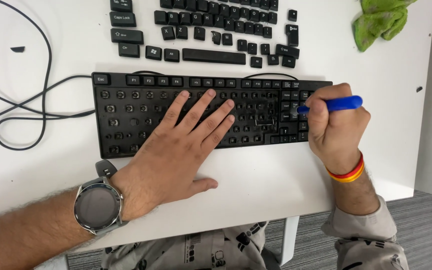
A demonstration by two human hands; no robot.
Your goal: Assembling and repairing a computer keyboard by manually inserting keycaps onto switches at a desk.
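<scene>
Black plastic fills the middle of our white desk (256, 185): a keyboard (126, 107) with most keycaps taken off, its long axis running left to right before us. Our left hand (176, 150) lies open and flat on its middle part, fingers spread, gripping nothing. Our right hand (333, 127) is closed as a fist around a blue tool (338, 104), which lies almost level and points left, with its dark tip at the keys that remain on the right end of the keyboard. This hand is the nearer one to those keys. Loose keycaps (206, 30) sit in rows behind the keyboard, a green cloth (378, 22) at the far right, cables (26, 107) at the left.
</scene>
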